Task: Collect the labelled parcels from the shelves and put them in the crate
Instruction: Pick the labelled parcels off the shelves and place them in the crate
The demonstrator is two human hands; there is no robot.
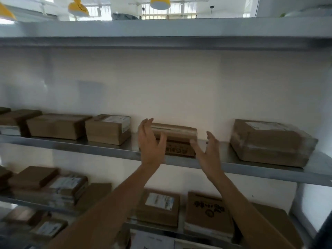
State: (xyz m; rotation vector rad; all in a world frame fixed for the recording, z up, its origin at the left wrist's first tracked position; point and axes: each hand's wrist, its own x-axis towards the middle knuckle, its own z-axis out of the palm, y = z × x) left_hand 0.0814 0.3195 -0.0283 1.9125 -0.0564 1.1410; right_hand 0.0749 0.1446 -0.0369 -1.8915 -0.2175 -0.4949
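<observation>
A brown cardboard parcel (177,139) with black print on its front lies on the middle metal shelf (89,147). My left hand (150,141) is raised at the parcel's left end, fingers spread, partly covering it. My right hand (209,151) is spread at the parcel's right front corner, the thumb close to the box. Neither hand grips it. A labelled parcel (108,129) lies to the left on the same shelf, and a larger taped, labelled parcel (271,142) to the right. The crate is not in view.
More brown boxes (57,126) fill the left of the middle shelf. The lower shelf holds several parcels, some with white labels (159,207) and one printed box (208,214). An upper shelf (161,29) runs overhead. A white wall backs the shelves.
</observation>
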